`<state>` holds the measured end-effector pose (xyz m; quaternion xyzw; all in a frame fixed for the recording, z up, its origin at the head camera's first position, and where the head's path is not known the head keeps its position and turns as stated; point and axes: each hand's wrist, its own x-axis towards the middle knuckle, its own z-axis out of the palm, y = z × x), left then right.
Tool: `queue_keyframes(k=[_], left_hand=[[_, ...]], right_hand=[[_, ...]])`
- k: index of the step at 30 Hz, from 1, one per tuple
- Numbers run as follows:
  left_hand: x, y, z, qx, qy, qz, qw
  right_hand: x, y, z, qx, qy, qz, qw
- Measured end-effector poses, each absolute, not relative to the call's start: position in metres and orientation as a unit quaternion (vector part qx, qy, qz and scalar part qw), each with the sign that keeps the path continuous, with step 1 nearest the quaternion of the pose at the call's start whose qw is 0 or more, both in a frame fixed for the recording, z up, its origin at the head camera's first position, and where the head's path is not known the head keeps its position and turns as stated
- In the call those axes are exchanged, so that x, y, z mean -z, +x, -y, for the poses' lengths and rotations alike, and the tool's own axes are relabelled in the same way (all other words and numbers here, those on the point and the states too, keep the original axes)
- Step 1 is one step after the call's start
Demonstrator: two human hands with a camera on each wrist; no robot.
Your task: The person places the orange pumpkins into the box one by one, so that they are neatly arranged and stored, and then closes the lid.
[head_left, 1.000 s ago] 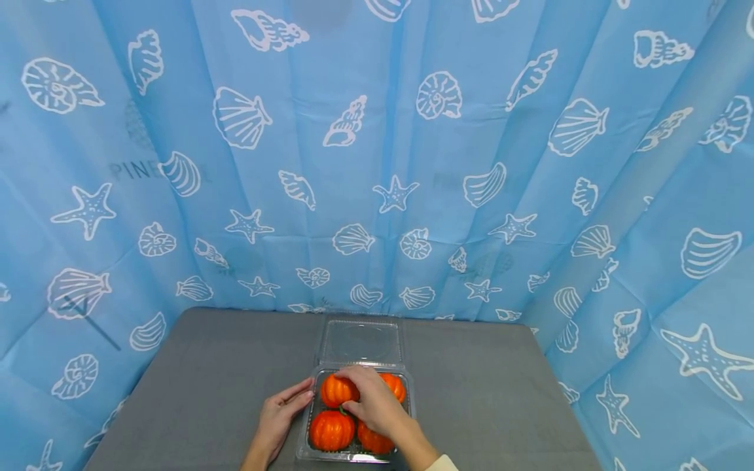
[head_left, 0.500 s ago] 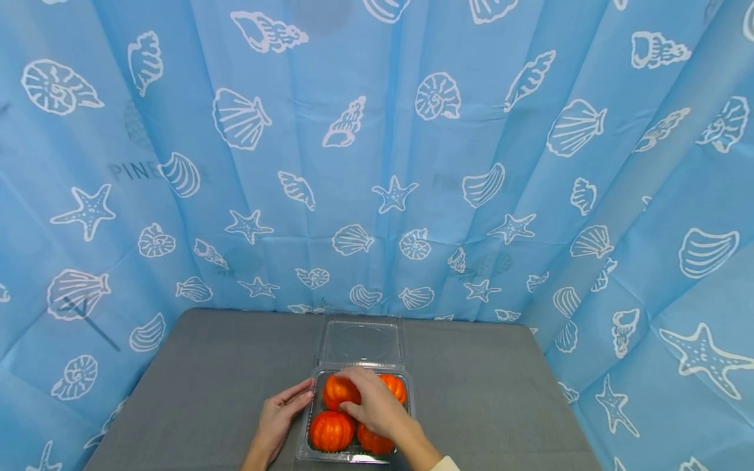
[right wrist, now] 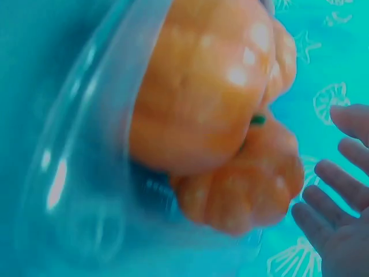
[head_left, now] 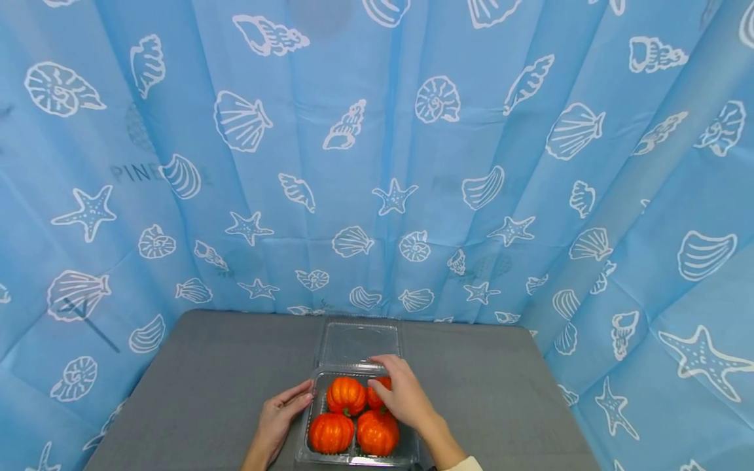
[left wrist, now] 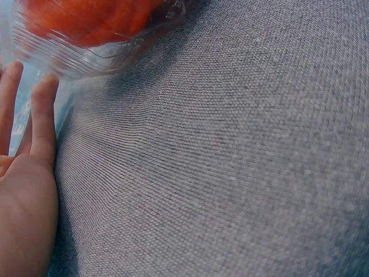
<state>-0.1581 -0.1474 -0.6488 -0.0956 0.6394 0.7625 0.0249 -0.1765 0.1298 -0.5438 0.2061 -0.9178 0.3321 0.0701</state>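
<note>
In the head view a clear plastic clamshell container [head_left: 302,450] lies with its lid folded back. Several orange toy pumpkins sit in it: back-left [head_left: 346,394], front-left [head_left: 331,432], front-right [head_left: 377,433] and back-right [head_left: 374,400]. My left hand [head_left: 275,420] rests its extended fingertips against the container's left side; the left wrist view shows those fingers [left wrist: 44,115] straight. Over the back-right pumpkin is my right hand [head_left: 411,398], partly hiding it, thumb and fingers spread. In the right wrist view its fingers stand apart from the pumpkins [right wrist: 236,184].
The transparent lid [head_left: 361,343] lies flat behind the container, reaching toward the table's back edge. A grey cloth covers the table [head_left: 489,392]. Blue curtains [head_left: 377,163] with white shell prints hang behind and at both sides.
My right hand has left the back-left pumpkin and moved right, over the back-right one. The back-left pumpkin has shifted slightly right. My left hand stays put.
</note>
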Motion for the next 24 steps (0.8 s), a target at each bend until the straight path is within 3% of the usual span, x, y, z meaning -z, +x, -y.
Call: queue_keyframes(k=[9,17,24], left_hand=[[0.646,-0.157,0.147,-0.746,-0.106,-0.657,0.024],[0.646,-0.156,0.146,-0.748,-0.105,-0.655,0.026],[0.647,-0.156,0.146,-0.749,-0.102,-0.654,0.024]], right_hand=[[0.569,-0.187,-0.161,-0.362,0.12,0.919,0.098],[0.585,-0.189,-0.179,-0.429,0.06,0.899,0.06],[0.599,-0.188,-0.183,-0.435,0.037,0.897,0.063]])
